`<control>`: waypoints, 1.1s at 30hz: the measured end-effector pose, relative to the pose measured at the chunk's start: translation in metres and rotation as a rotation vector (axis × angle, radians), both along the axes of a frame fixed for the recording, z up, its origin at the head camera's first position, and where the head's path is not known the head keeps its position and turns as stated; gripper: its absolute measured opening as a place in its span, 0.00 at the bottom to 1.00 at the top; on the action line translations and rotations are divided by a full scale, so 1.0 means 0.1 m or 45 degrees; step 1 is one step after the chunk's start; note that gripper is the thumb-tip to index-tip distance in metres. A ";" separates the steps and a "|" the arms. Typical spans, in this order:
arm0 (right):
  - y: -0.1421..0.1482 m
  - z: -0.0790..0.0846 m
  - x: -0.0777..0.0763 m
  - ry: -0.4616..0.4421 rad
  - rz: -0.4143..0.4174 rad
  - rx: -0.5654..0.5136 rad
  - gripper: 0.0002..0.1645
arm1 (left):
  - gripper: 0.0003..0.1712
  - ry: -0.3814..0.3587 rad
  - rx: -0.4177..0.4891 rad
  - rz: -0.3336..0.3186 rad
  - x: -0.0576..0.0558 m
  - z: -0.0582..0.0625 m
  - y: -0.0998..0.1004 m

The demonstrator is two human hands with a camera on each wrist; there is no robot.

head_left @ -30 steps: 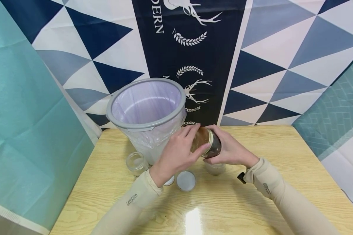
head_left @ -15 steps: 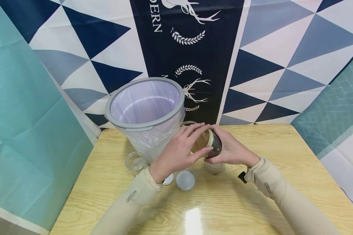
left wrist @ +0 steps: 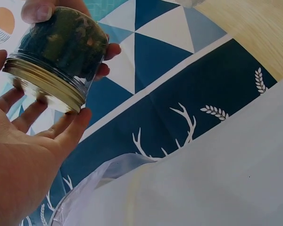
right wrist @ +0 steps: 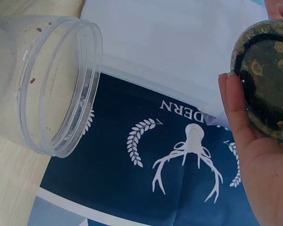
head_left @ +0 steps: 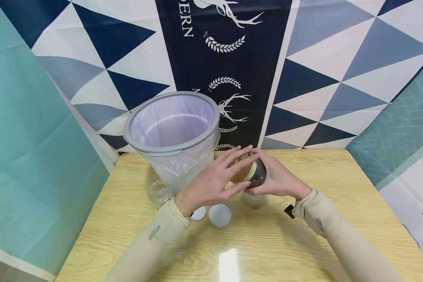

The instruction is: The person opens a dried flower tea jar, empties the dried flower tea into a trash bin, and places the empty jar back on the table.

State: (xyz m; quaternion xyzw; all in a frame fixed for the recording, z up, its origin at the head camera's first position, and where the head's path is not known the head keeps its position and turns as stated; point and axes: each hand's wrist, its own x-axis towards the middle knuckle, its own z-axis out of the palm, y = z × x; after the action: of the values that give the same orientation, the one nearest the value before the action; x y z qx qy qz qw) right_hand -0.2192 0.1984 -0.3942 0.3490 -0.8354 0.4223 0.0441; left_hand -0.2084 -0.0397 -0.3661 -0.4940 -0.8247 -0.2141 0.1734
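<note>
A clear jar (head_left: 259, 174) with dark contents and a gold lid (left wrist: 42, 87) is held tilted above the table, its lid towards the left. My right hand (head_left: 280, 178) grips the jar's body from the right; its fingers and the jar's base (right wrist: 271, 66) show in the right wrist view. My left hand (head_left: 215, 178) has its fingertips and thumb curled round the lid's edge. An open clear jar (head_left: 254, 200) with a few specks on its wall stands beneath, partly hidden by my right hand. The lid sits on the held jar.
A grey-rimmed bin (head_left: 172, 149) with a plastic liner stands at the back left. Another clear jar (head_left: 158, 194) stands before it. Two round white lids (head_left: 220, 215) lie on the wooden table (head_left: 285, 243). A patterned cloth (head_left: 303, 98) hangs behind.
My left hand's fingers have shifted on the lid, spreading further over it. The right hand and jar have stayed nearly in place. The view has shifted slightly.
</note>
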 end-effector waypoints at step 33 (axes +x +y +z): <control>-0.06 -0.01 0.00 0.025 -0.014 0.052 0.57 | 0.38 0.041 0.072 0.262 0.05 0.00 0.02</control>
State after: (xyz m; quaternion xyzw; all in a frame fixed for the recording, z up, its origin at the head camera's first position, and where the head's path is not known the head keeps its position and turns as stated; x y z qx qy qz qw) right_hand -0.2192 0.1924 -0.3950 0.3494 -0.8452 0.4015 0.0477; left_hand -0.2029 -0.0373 -0.3661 -0.4051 -0.8616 -0.2105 0.2217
